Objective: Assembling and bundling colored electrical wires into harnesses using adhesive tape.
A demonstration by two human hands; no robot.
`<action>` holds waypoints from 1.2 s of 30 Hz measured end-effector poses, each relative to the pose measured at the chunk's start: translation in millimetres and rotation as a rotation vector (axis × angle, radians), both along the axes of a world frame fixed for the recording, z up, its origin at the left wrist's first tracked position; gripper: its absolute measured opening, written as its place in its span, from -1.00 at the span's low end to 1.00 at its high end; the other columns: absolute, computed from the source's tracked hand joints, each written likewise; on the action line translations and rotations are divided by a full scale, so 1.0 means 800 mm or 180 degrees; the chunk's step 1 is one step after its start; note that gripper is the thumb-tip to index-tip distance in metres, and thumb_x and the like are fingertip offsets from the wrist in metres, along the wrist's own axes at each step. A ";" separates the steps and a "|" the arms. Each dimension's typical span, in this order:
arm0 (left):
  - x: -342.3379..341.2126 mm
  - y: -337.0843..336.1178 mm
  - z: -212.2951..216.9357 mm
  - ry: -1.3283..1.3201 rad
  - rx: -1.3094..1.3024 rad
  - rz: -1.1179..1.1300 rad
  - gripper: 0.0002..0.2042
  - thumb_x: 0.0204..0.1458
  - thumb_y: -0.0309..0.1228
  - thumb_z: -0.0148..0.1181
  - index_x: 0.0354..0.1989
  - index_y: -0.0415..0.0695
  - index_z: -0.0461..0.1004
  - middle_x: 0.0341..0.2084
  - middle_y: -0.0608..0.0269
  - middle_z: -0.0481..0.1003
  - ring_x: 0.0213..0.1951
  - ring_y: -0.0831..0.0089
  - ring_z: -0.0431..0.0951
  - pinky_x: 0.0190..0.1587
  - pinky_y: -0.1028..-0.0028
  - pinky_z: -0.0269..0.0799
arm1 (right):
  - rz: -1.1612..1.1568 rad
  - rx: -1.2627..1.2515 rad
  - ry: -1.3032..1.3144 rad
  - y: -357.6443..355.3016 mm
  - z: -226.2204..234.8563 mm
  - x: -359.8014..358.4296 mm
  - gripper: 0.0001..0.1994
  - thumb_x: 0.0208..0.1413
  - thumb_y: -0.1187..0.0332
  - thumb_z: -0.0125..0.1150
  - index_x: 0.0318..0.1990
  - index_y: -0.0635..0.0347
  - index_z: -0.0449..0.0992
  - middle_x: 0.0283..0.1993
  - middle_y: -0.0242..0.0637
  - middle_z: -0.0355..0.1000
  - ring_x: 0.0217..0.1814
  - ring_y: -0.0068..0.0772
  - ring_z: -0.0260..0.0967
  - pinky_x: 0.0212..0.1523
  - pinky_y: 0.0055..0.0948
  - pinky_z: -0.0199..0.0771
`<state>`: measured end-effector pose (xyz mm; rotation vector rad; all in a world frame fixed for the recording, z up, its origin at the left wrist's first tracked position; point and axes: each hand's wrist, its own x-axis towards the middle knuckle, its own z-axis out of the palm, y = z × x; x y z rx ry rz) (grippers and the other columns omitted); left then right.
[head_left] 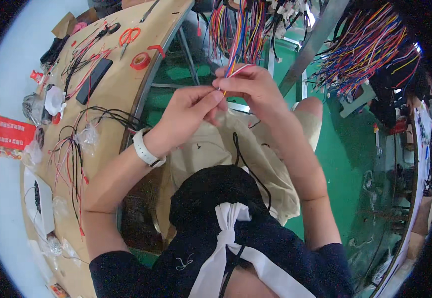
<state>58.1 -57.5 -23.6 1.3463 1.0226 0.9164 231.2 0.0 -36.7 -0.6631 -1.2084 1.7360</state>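
A thin bundle of coloured wires (235,42), with white, red, blue and yellow strands, runs down from the top into my fingers. My left hand (190,108), with a white watch band (145,149) on its wrist, pinches the bundle's near end between thumb and fingers. Right beside it, my right hand (256,88) grips the same wires, and a pink-and-white strand lies across its fingers. The fingertips of both hands almost meet. Fingers cover the wire ends, so their tips cannot be made out. Both hands are above my lap, over beige trousers (201,146).
On the wooden table (121,84) at left lie orange-handled scissors (128,38), red tape (140,60), a black bar-shaped object (94,81), cables and a red packet (14,133). Large wire bundles (360,49) hang at upper right beside a metal bar (313,47). The floor (342,174) is green.
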 end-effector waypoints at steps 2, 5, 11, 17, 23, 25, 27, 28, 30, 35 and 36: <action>-0.005 -0.002 0.009 -0.0092 -0.0286 0.0015 -0.72 0.17 -0.28 -0.03 -0.42 -0.26 0.44 -0.67 0.43 0.29 -0.55 0.66 0.34 -0.42 0.54 0.41 | 0.0284 -0.0115 -0.0148 0.016 -0.002 0.001 -0.78 -0.10 0.39 0.31 -0.30 0.32 0.51 -0.28 -0.24 0.49 -0.27 -0.45 0.44 -0.22 -0.51 0.44; -0.012 -0.014 0.027 -0.0293 -0.0735 0.0077 -0.70 0.16 -0.21 -0.01 -0.45 -0.22 0.42 -0.70 0.45 0.26 -0.59 0.63 0.32 -0.42 0.52 0.43 | 0.0743 -0.0045 -0.0248 0.028 0.007 -0.003 -0.76 -0.12 0.35 0.33 -0.31 0.28 0.51 -0.34 -0.31 0.48 -0.31 -0.49 0.44 -0.25 -0.55 0.44; -0.047 -0.013 0.041 -0.0481 -0.1172 0.0109 -0.73 0.18 -0.28 -0.03 -0.41 -0.23 0.46 -0.66 0.44 0.29 -0.57 0.69 0.28 -0.37 0.55 0.43 | 0.1046 -0.0247 -0.0128 0.054 0.023 -0.028 -0.80 -0.13 0.35 0.34 -0.36 0.24 0.52 -0.49 -0.36 0.46 -0.49 -0.59 0.41 -0.39 -0.63 0.42; -0.056 -0.016 0.046 0.0130 -0.0944 0.0329 -0.73 0.17 -0.36 -0.05 -0.50 -0.27 0.40 -0.64 0.32 0.34 -0.55 0.54 0.41 -0.41 0.51 0.43 | 0.0987 -0.0636 -0.0038 0.071 0.030 -0.036 -0.82 -0.10 0.37 0.32 -0.36 0.25 0.53 -0.46 -0.32 0.48 -0.50 -0.57 0.42 -0.39 -0.61 0.44; -0.065 -0.001 0.053 0.0497 -0.0906 0.0120 -0.74 0.19 -0.40 -0.08 -0.45 -0.32 0.43 -0.63 0.30 0.36 -0.54 0.59 0.39 -0.38 0.52 0.46 | 0.0921 -0.0636 -0.0238 0.105 0.045 -0.025 -0.76 -0.13 0.32 0.34 -0.34 0.29 0.54 -0.44 -0.29 0.49 -0.49 -0.57 0.43 -0.40 -0.66 0.45; -0.065 0.004 0.054 0.0490 -0.0952 0.0088 -0.74 0.20 -0.41 -0.09 -0.42 -0.34 0.44 -0.63 0.32 0.38 -0.53 0.64 0.38 -0.38 0.56 0.46 | 0.0752 -0.0627 -0.0249 0.119 0.045 -0.021 -0.73 -0.14 0.30 0.36 -0.33 0.30 0.54 -0.45 -0.28 0.49 -0.50 -0.57 0.44 -0.40 -0.66 0.46; -0.066 0.011 0.055 0.0660 -0.0925 0.0024 -0.74 0.20 -0.41 -0.09 -0.42 -0.34 0.45 -0.62 0.31 0.39 -0.53 0.63 0.39 -0.39 0.58 0.43 | 0.0642 -0.0615 -0.0315 0.130 0.048 -0.018 -0.73 -0.14 0.30 0.35 -0.33 0.31 0.54 -0.46 -0.28 0.49 -0.52 -0.56 0.44 -0.41 -0.65 0.47; -0.067 0.014 0.055 0.0827 -0.0890 -0.0021 -0.74 0.20 -0.41 -0.09 -0.42 -0.34 0.45 -0.62 0.30 0.41 -0.52 0.63 0.41 -0.41 0.60 0.40 | 0.0550 -0.0594 -0.0383 0.136 0.049 -0.017 -0.73 -0.13 0.30 0.35 -0.34 0.33 0.54 -0.47 -0.27 0.49 -0.54 -0.56 0.44 -0.41 -0.64 0.48; -0.065 0.017 0.052 0.0716 -0.0930 -0.0006 -0.74 0.20 -0.41 -0.08 -0.42 -0.33 0.45 -0.62 0.30 0.42 -0.52 0.63 0.42 -0.43 0.61 0.37 | 0.0492 -0.0558 -0.0377 0.147 0.048 -0.014 -0.73 -0.13 0.30 0.34 -0.35 0.33 0.54 -0.48 -0.27 0.49 -0.55 -0.56 0.44 -0.42 -0.64 0.49; -0.065 0.027 0.050 0.0771 -0.0835 -0.0133 -0.75 0.19 -0.42 -0.07 -0.43 -0.32 0.45 -0.62 0.29 0.43 -0.52 0.62 0.45 -0.44 0.62 0.35 | 0.0277 -0.0554 -0.0457 0.164 0.057 -0.008 -0.73 -0.12 0.29 0.33 -0.38 0.35 0.52 -0.49 -0.27 0.48 -0.57 -0.56 0.43 -0.42 -0.63 0.51; -0.065 0.028 0.051 0.0797 -0.0876 -0.0132 -0.76 0.19 -0.42 -0.07 -0.42 -0.32 0.45 -0.62 0.30 0.43 -0.51 0.62 0.46 -0.43 0.62 0.36 | 0.0299 -0.0525 -0.0444 0.169 0.057 -0.006 -0.73 -0.12 0.29 0.33 -0.38 0.35 0.52 -0.49 -0.28 0.48 -0.56 -0.56 0.44 -0.42 -0.63 0.51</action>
